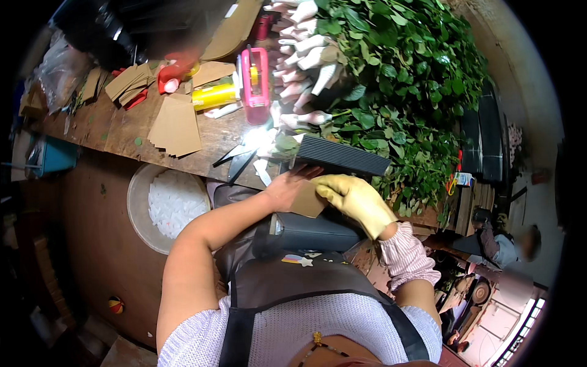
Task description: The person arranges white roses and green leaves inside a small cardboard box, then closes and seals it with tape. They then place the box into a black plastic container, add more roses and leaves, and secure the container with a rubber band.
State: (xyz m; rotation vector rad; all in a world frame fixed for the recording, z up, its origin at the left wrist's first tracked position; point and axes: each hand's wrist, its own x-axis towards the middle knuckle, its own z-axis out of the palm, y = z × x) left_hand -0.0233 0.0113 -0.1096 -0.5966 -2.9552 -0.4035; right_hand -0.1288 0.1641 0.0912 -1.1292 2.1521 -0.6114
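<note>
A small brown cardboard piece (306, 200) is pinched by the fingers of my right hand (357, 199), which wears a yellow rubber glove. My bare left hand (289, 187) lies against that cardboard, its fingers stretched towards a black ribbed block (344, 155) at the table's edge. The cardboard covers part of the left palm, so its grip is unclear. Below both hands, a dark padded box-like thing (318, 231) sits before my apron (302, 275). Just left of the ribbed block lie scissors (240, 158) with black handles.
Leafy stems (403, 69) with white-sleeved heads (307, 50) cover the table's right. Cardboard pieces (176, 126), a yellow roll (213, 96) and a pink tape dispenser (255, 87) lie on the wooden table (119, 133). A tub of white pieces (176, 202) stands below. Another person (500, 247) is far right.
</note>
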